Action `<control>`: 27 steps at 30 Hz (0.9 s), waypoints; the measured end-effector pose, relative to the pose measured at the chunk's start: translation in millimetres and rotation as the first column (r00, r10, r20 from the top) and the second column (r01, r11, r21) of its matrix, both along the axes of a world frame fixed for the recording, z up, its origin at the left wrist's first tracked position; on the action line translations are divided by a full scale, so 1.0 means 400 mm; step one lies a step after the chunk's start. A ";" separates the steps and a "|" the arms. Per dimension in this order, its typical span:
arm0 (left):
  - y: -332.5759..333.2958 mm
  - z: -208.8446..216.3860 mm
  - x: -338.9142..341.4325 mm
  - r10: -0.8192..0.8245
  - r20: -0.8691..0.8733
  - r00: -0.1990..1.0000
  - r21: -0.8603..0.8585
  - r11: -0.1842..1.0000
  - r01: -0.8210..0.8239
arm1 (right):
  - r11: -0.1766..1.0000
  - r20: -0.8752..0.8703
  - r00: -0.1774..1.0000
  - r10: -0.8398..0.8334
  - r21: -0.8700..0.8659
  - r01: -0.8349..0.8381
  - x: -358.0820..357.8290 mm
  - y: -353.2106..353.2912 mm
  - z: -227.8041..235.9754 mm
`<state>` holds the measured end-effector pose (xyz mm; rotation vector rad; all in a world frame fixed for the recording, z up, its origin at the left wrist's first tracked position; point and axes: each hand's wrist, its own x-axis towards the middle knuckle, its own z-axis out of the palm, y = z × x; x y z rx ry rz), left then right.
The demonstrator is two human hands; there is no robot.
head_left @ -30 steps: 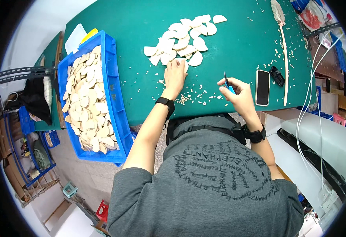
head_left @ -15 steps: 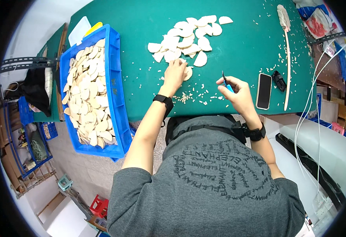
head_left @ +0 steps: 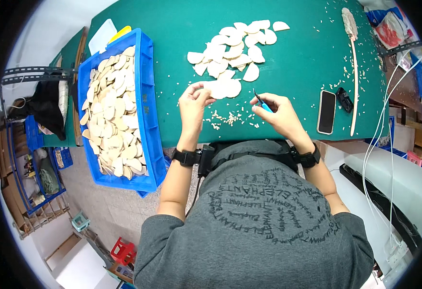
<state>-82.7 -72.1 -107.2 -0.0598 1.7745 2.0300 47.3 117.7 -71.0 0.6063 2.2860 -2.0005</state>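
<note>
My left hand (head_left: 193, 103) is closed on the edge of a flat, cream-coloured piece (head_left: 224, 88) with a rounded, lobed outline. It holds the piece just in front of a loose pile of similar half-round pieces (head_left: 218, 52) on the green table. Whether this is one piece or two overlapping is hard to tell. In my right hand (head_left: 281, 111) is a small blue-handled tool (head_left: 265, 106) with a thin dark tip. The tip points up and left, close to the piece but apart from it. Small pale scraps (head_left: 232, 117) lie below, between my hands.
On the left stands a blue crate (head_left: 146, 91) full of cream pieces. To the right lie a phone (head_left: 326, 112), a small black object (head_left: 345, 99) and a long stick with a fluffy head (head_left: 353, 72). The green table (head_left: 288, 62) carries scattered scraps; white cables (head_left: 382, 115) hang at the right.
My left hand has drawn back from the pile toward me and left, now holding a piece. My right hand has shifted slightly left with the tool, its tip tilting more to the left.
</note>
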 end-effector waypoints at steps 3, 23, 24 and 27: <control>-0.003 0.084 0.040 -0.015 0.016 1.000 0.106 0.994 0.013 | 0.999 0.022 1.000 0.022 -0.035 -0.021 -0.021 -0.021 0.017; -0.043 0.127 0.072 -0.029 -0.119 0.992 0.149 0.988 0.047 | 0.999 -0.090 0.996 -0.009 -0.044 0.005 -0.050 -0.077 0.031; -0.044 0.128 0.074 -0.032 -0.129 0.991 0.140 0.989 0.050 | 0.999 -0.094 0.996 -0.014 -0.049 0.009 -0.050 -0.079 0.030; -0.044 0.129 0.077 -0.037 -0.133 0.990 0.130 0.990 0.054 | 0.998 -0.103 0.994 -0.028 -0.060 0.022 -0.049 -0.083 0.028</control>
